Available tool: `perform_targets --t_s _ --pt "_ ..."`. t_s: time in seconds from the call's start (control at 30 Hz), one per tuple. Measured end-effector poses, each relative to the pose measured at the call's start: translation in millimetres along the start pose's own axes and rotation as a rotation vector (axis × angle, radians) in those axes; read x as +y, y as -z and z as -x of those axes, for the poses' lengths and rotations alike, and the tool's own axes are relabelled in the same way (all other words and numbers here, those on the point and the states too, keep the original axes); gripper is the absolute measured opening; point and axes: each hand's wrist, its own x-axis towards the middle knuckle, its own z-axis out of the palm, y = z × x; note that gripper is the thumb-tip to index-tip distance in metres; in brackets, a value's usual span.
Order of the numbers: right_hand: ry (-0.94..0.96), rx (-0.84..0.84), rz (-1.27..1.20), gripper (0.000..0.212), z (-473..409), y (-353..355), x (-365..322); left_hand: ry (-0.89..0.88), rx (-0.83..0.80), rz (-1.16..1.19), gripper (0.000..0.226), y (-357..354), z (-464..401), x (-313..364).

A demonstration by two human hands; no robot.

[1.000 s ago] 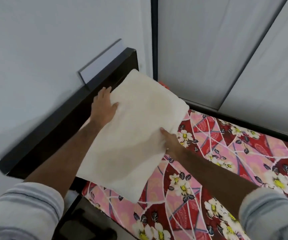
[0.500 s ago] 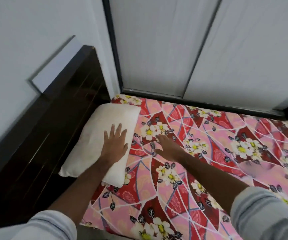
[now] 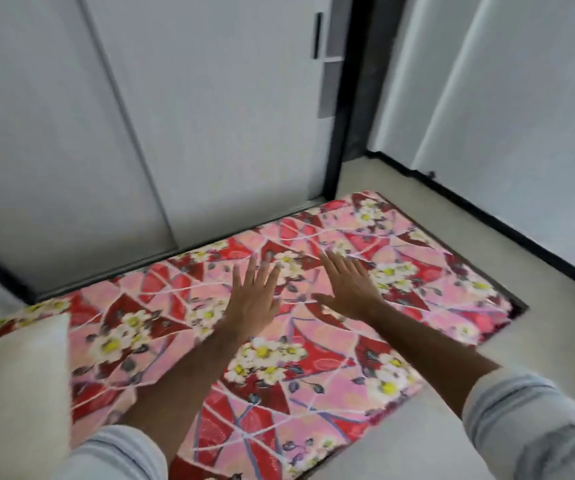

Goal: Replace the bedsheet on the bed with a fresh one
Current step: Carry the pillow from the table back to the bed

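Reaching out over the bed, a person spreads both hands flat above a red and pink floral bedsheet (image 3: 313, 341) that covers the mattress. The left hand (image 3: 254, 299) and right hand (image 3: 351, 289) lie side by side near the middle of the sheet, fingers straight and splayed, palms down, holding nothing; whether they press on the cloth or hover just over it cannot be told from the blurred view. The sheet's long axis runs from the lower left, where a cream pillow (image 3: 19, 393) sits at the head end, toward the upper right, where its far corner points at the pale floor (image 3: 538, 306). White sliding wardrobe doors (image 3: 175, 133) stand just beyond the bed's far edge.
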Motion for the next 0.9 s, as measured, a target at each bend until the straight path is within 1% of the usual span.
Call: perform_targets --t_s 0.1,0.2,0.27,0.33,0.43,0.5,0.67,0.77,0.9 --pt "-0.172 0.033 0.015 0.096 82.3 15.9 111.4 -0.156 0.005 -0.031 0.079 11.6 -44.4 118.0" --pt "-0.301 0.087 0.035 0.097 157.1 35.4 198.8 -0.284 0.044 -0.017 0.084 31.5 -82.0 227.5" --pt "-0.384 0.120 0.052 0.099 202.3 49.5 252.2 -0.388 0.082 -0.002 0.083 49.5 -105.9 301.1" --pt "-0.471 0.126 0.064 0.095 239.4 62.1 296.9 -0.471 0.140 0.019 0.080 67.7 -126.3 364.6" --pt "-0.623 0.176 0.034 0.093 296.7 72.7 370.3 -0.574 0.167 0.018 0.074 87.2 -162.2 465.7" --pt "-0.704 0.205 0.045 0.093 328.0 78.5 412.8 -0.637 0.163 0.039 0.076 93.3 -184.5 522.2" --pt "-0.904 0.202 0.122 0.092 411.3 91.1 536.9 -0.791 0.177 0.071 0.080 98.9 -247.2 679.9" --pt "-1.037 0.224 0.125 0.092 459.0 103.5 618.3 -0.912 0.192 0.088 0.083 102.7 -296.0 784.8" --pt "-1.189 0.250 0.131 0.091 518.3 122.8 716.2 -1.011 0.210 0.119 0.078 120.9 -352.8 910.3"
